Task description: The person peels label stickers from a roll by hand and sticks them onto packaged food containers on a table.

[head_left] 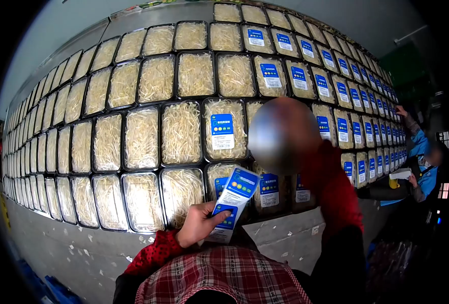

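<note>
My left hand (199,225) is closed on a strip of blue-and-white labels (240,185), thumb on top, above the front row of trays. My right hand (298,129) reaches over the trays to the right of the strip; a blur covers its fingers, so what it holds cannot be made out. Black trays of bean sprouts (181,133) stand in rows under clear covers. One sprout tray just left of my right hand bears a blue-and-white label (222,130). Trays farther right mostly carry such labels, while those on the left are plain.
A metal surface (85,48) shows behind the rows. At the right a person in a blue vest (426,147) has one hand (401,111) at the trays. Paper scraps lie on the grey floor (103,256). Blue pallets (60,291) are at lower left.
</note>
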### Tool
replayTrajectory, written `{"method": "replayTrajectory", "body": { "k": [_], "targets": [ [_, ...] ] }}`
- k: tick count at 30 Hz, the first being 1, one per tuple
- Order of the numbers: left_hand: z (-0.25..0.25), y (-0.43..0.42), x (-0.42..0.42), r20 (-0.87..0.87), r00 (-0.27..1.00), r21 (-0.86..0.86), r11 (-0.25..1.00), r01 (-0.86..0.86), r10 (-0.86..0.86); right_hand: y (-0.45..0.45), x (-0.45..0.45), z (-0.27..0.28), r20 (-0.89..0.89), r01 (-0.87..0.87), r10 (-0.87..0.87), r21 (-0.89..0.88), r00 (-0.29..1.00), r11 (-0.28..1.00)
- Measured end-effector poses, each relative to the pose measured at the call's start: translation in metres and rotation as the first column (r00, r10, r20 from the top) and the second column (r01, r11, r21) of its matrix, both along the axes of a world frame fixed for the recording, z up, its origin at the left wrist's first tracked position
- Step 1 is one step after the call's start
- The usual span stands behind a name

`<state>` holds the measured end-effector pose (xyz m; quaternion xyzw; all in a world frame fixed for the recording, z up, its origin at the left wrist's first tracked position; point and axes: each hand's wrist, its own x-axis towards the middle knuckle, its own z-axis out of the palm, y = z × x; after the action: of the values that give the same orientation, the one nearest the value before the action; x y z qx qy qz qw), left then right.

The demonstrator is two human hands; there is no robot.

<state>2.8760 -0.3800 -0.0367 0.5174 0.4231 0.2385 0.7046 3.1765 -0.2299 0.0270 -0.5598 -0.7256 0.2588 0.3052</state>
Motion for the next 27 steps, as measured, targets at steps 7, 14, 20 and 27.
{"method": "replayTrajectory", "body": {
  "k": [7,14,20,27],
  "targets": [
    [0.009,0.028,-0.003,-0.070,0.997,0.480,0.877,-0.004,0.043,0.033,0.034,-0.097,0.306,0.021,0.027,-0.152,0.952,0.988],
    [-0.004,0.043,-0.015,-0.181,0.981,0.520,0.854,0.034,0.071,-0.029,-0.054,-0.045,-0.512,-0.445,0.119,-0.579,0.850,0.683],
    [0.017,0.079,-0.002,-0.098,0.966,0.699,0.707,-0.104,0.239,-0.038,-0.085,-0.031,-0.443,-0.358,0.186,-0.344,0.877,0.868],
    [0.002,0.069,0.016,-0.096,0.941,0.121,0.942,-0.312,0.324,0.086,-0.056,0.007,-0.363,-0.015,-0.015,-0.079,0.932,0.997]
  ]
}}
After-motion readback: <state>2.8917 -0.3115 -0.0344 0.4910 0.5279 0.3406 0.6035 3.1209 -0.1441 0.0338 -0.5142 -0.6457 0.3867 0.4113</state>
